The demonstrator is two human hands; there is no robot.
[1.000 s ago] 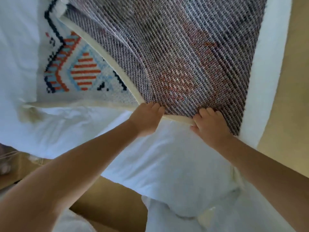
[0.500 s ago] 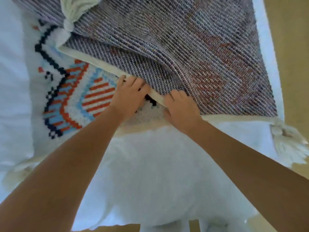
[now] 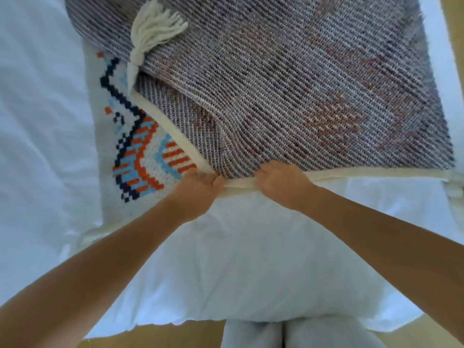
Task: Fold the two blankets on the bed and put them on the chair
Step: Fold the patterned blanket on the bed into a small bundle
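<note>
Two hands work one woven blanket [image 3: 288, 84] in the head view, the only view there is. It lies on the bed [image 3: 37, 121], folded over on itself so its striped grey reverse faces up, with the patterned orange, blue and navy face [image 3: 140, 156] showing only at the blanket's left side. A cream tassel [image 3: 150, 31] rests on top near the blanket's far left corner.

The left hand [image 3: 198, 189] and the right hand [image 3: 281, 183] sit close together on the blanket's near cream hem [image 3: 238, 184]. Each grip is closed, fingers curled over and pinching that hem, with a short span of it stretched between them. Below the hem, toward the person, lies a white pillow or duvet [image 3: 251, 259].

As for progress, I judge this to be early: the first blanket has a fold laid in it, but the layers sit askew and the edges are not yet matched. More folds remain. A second blanket and the chair are not in view, so both placements appear still to be done.
</note>
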